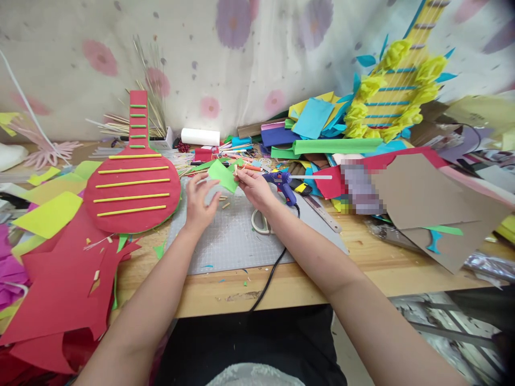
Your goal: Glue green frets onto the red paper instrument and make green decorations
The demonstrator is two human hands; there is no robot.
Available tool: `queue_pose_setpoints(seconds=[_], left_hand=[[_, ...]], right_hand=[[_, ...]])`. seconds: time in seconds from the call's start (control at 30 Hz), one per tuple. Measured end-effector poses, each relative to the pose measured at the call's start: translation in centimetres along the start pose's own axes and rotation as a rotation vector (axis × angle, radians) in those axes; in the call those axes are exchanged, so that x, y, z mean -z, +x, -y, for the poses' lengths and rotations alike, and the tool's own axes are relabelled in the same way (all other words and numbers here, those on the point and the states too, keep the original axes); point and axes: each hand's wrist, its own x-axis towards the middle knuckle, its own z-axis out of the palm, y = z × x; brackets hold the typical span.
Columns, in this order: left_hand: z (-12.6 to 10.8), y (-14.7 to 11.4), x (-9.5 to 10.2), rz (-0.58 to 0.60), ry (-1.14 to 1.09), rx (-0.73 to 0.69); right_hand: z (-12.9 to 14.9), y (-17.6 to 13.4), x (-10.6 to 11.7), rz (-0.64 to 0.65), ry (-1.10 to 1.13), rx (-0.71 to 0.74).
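A small light-green piece of craft sheet [223, 176] is held up between my hands above the grey cutting mat [237, 246]. My right hand [255, 187] pinches at its right edge, where a short pale stick piece [235, 169] shows at the fingertips. My left hand [200, 202] is on the other side, fingers curved and apart, close to the green piece; whether it touches is unclear. Behind my right wrist lies a blue glue gun [285, 187] with a white glue stick in its back. White-handled scissors [261, 222] rest partly under my right forearm.
A red guitar-like craft [132, 187] with yellow strips lies at left, above red sheet scraps [60, 279]. A yellow flowered instrument [396, 94] leans at back right. A metal ruler [322, 213], brown card [426, 198] and a black cord [269, 281] are on the wooden table.
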Motion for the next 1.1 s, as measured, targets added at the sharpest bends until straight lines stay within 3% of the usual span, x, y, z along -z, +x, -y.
queue_pose_setpoints(seconds=[0.1,0.23,0.3,0.47,0.7,0.87,1.1], left_hand=[[0.6,0.1,-0.1,-0.178,-0.175,0.255],[1.2,0.1,-1.0,-0.214,-0.533,0.628],[0.8,0.1,-1.5,-0.202,-0.677,0.729],[-0.6,0.0,-1.6,-0.026,-0.829,0.832],[-0.3,-0.1,-0.8,0.040,-0.829,0.940],[-1.0,-0.3,-0.9,0.153,-0.903,0.992],[-1.4,-0.3,-1.8,0.152,-0.991,1.055]], right_hand=[[-0.2,0.4,-0.1,-0.044,0.006,0.051],[-0.6,0.1,-0.2,-0.051,-0.083,0.077],[-0.8,-0.3,-0.2,-0.051,-0.194,0.079],[-1.3,-1.4,0.1,-0.041,-0.343,0.116],[-1.9,-1.8,0.6,-0.061,-0.372,0.127],[-2.1,-1.5,0.7,-0.097,-0.320,0.166],[-2.3,-1.4,0.2,-0.038,-0.091,0.114]])
